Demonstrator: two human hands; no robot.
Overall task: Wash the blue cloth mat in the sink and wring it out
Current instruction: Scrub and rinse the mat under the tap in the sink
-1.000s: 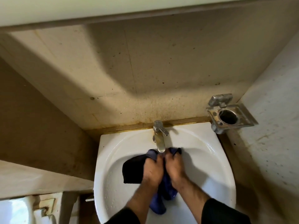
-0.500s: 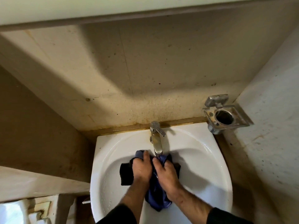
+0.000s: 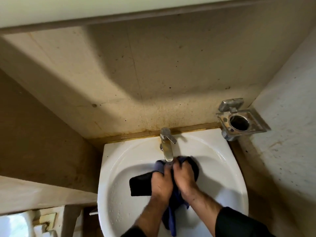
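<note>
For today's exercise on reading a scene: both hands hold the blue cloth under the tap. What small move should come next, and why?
Probably rub the two bunched halves against each other. Both the left hand and right hand grip the blue cloth right below the tap over the sink, and a tail hangs loose, untwisted.

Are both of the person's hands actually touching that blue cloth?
Touching. The head view shows the left hand and right hand with fingers curled round the bunched blue cloth under the tap.
</note>
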